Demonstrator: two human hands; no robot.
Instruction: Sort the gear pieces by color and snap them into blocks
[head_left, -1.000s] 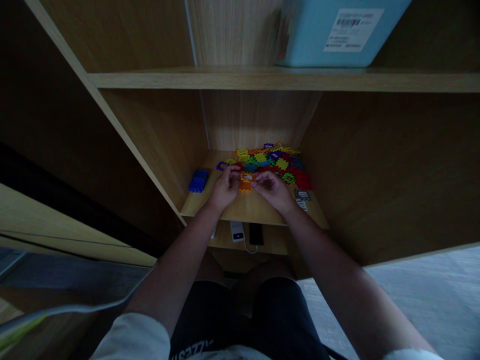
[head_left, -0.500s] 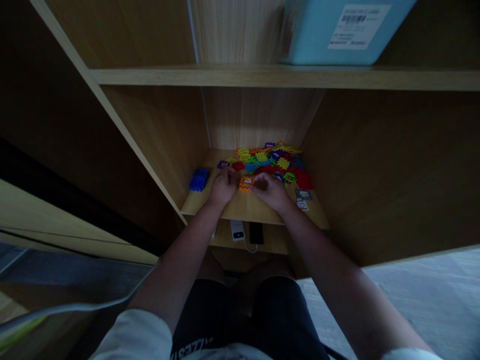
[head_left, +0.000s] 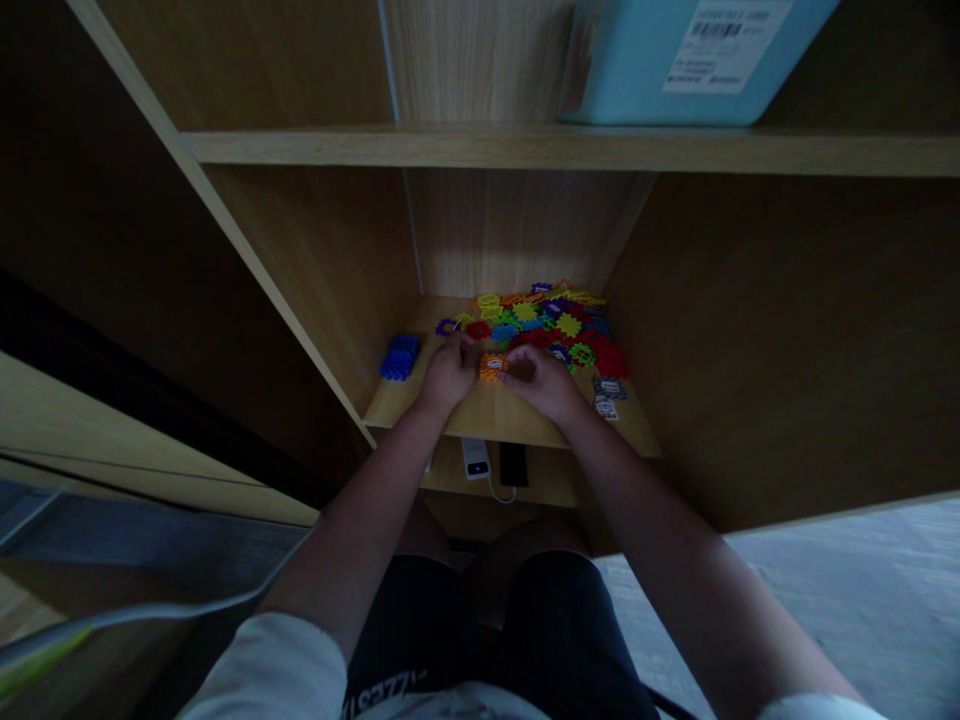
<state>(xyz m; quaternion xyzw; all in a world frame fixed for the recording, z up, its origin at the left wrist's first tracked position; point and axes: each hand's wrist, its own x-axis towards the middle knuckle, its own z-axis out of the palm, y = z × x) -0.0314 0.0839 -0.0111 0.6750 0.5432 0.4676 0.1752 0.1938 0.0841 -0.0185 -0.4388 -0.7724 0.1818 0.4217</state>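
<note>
Inside a wooden shelf compartment [head_left: 495, 415] lies a heap of colourful toothed plastic pieces [head_left: 547, 328]. My left hand [head_left: 448, 370] and my right hand [head_left: 544, 380] meet in front of the heap, fingers curled, both pinching a small stack of orange pieces [head_left: 493, 366] that rests on the shelf board between them. A stack of blue pieces [head_left: 398, 358] stands by the left wall, a little left of my left hand.
Two small printed tags [head_left: 605, 396] lie right of my right hand. A white device with a cable [head_left: 475, 460] and a black one [head_left: 512, 465] lie on the lower board. A light blue labelled box [head_left: 675, 60] sits on the upper shelf.
Both hands have drawn slightly closer around the orange stack. The view has shifted a little; the heap and the blue stack stay where they were.
</note>
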